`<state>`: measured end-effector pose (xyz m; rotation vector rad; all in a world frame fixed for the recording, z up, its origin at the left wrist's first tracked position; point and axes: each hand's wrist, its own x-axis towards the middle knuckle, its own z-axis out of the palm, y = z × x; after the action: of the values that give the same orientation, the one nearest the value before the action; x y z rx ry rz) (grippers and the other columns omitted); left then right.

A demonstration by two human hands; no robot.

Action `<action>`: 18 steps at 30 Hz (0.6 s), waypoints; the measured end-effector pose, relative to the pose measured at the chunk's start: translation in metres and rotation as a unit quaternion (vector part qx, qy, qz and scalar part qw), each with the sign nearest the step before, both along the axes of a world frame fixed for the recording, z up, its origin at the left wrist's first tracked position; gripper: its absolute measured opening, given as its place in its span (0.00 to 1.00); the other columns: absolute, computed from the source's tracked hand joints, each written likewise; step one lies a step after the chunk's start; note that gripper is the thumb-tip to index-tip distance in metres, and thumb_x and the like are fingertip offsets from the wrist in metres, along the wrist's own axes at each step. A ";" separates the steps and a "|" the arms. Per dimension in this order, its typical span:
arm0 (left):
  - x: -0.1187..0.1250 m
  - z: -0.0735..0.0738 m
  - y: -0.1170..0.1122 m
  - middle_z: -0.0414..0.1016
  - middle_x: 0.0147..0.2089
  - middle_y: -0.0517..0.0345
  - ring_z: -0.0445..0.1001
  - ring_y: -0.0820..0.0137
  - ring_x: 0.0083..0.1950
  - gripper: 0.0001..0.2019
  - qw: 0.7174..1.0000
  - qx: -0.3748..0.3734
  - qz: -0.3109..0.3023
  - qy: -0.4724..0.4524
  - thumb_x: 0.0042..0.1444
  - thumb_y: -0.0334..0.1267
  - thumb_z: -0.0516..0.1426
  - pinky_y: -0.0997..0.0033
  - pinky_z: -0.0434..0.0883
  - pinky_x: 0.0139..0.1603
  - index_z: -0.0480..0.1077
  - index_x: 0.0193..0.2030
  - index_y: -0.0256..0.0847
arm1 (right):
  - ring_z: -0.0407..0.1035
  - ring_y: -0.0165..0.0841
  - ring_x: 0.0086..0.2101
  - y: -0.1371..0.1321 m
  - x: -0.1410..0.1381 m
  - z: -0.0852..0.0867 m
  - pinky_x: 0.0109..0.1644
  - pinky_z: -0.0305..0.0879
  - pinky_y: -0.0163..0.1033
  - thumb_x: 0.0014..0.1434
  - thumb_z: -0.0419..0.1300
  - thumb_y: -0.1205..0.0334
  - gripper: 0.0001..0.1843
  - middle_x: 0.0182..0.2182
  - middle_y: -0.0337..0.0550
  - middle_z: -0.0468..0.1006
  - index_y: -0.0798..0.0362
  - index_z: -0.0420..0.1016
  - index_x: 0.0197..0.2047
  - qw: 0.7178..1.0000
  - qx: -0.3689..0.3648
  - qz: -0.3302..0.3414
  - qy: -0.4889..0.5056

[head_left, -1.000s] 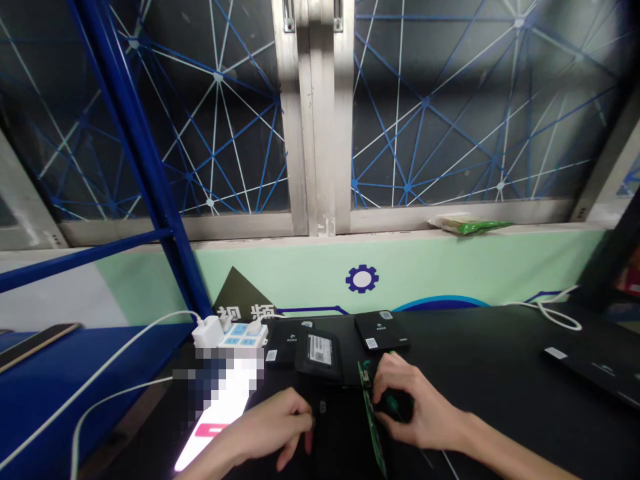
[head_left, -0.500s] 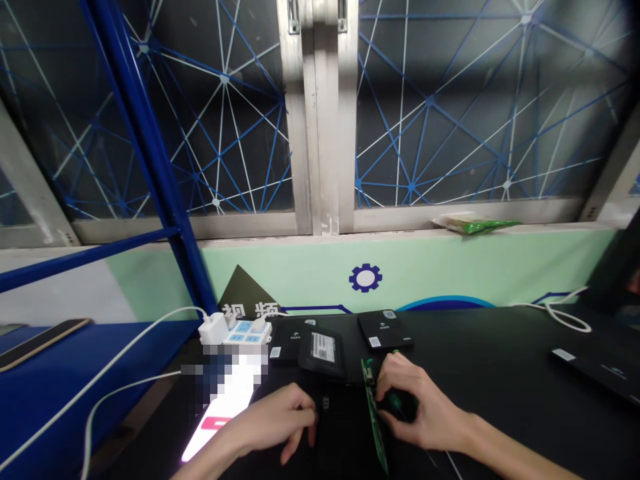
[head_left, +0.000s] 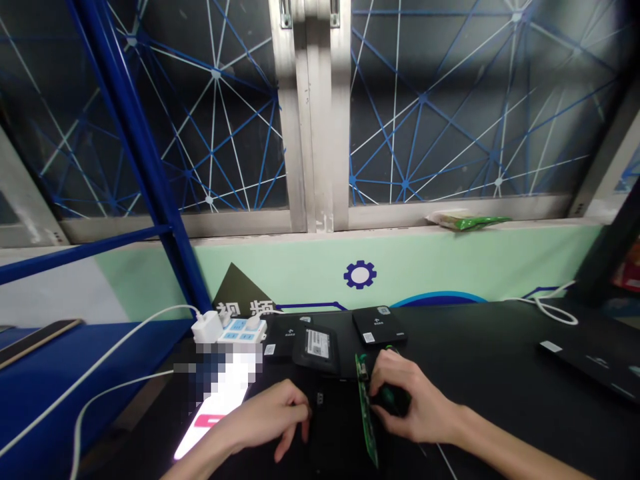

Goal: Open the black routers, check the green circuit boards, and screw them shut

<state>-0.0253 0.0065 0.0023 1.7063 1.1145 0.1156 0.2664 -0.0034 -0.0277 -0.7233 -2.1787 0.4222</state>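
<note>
My right hand [head_left: 413, 397] pinches a green circuit board [head_left: 367, 413] at its right face and holds it on edge, tilted. A dark rounded object with green parts [head_left: 393, 399] sits within the same hand; fingers partly cover it, so its kind is unclear. Below and left of the board lies a flat black casing [head_left: 340, 427], hard to make out against the dark table. My left hand [head_left: 280, 413] hovers or rests at the casing's left side, fingers bent and thumb apart, nothing visible between them. Contact with the casing cannot be told.
Behind the hands lie a black cover with a white label [head_left: 318, 344] and two black boxes [head_left: 379, 325] [head_left: 285, 333]. A lit screen [head_left: 220, 400] and a power strip [head_left: 242, 330] with white cables are left. Another black device [head_left: 590, 363] lies right.
The view has shifted slightly, moving everything a little left in the picture. The board remains in my right hand, and my left hand keeps its bent pose.
</note>
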 end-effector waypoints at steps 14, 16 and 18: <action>0.001 0.005 0.000 0.62 0.11 0.69 0.56 0.74 0.15 0.12 1.000 -0.013 -0.027 -0.003 0.53 0.33 0.48 0.75 0.54 0.28 0.72 0.26 0.39 | 0.67 0.34 0.34 -0.006 -0.004 0.005 0.37 0.62 0.38 0.46 0.63 0.74 0.12 0.32 0.40 0.75 0.51 0.70 0.34 1.000 -0.024 0.003 -0.013; 0.001 0.004 0.001 0.62 0.11 0.69 0.57 0.74 0.16 0.12 0.999 -0.013 -0.029 -0.008 0.52 0.33 0.48 0.75 0.55 0.28 0.71 0.25 0.39 | 0.67 0.34 0.34 -0.008 -0.005 0.007 0.37 0.61 0.38 0.46 0.63 0.74 0.12 0.32 0.39 0.75 0.51 0.70 0.34 0.999 -0.024 -0.003 -0.022; 0.001 0.003 0.001 0.62 0.11 0.69 0.58 0.73 0.16 0.11 0.999 -0.013 -0.030 -0.011 0.51 0.33 0.48 0.76 0.55 0.28 0.71 0.25 0.39 | 0.67 0.34 0.33 -0.009 -0.007 0.008 0.36 0.61 0.38 0.46 0.63 0.73 0.12 0.32 0.39 0.75 0.51 0.70 0.34 0.999 -0.022 -0.010 -0.029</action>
<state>-0.0243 0.0072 0.0057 1.7086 1.0442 0.0817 0.2597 -0.0126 -0.0200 -0.7898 -2.2210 0.4463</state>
